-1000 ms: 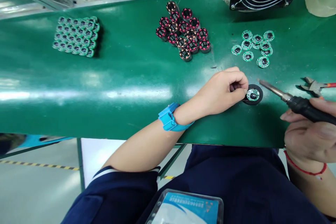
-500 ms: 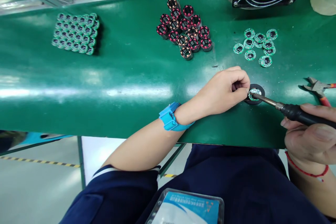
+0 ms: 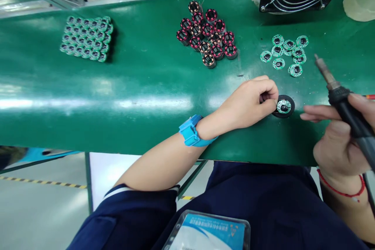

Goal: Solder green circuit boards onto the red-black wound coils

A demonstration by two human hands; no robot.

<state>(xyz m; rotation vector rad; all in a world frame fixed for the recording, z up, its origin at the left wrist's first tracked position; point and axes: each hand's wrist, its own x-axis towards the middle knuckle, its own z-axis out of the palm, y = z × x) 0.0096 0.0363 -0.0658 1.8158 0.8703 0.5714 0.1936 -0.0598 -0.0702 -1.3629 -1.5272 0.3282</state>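
Near the near edge of the green surface (image 3: 140, 82), toward its right side, a round circuit board (image 3: 283, 106) lies on a black disc (image 3: 291, 111). The left hand (image 3: 258, 99) is curled at the disc's left rim, thumb and forefinger drawn close together; their tips are too hidden to tell whether they pinch anything. The right hand (image 3: 336, 140) is wrapped round the handle of a soldering iron (image 3: 347, 103), some fingers spread leftward, the iron's tip raised off the board and pointing toward the far edge. Good work here would seem to ask for a quiet left hand, so the board cannot slide on the disc, with its fingertips well out of the hot tip's path. The tip is best brought in from the right, at a low slant, touched briefly, and lifted clear of the loose circuit boards (image 3: 295, 70) toward the far edge.
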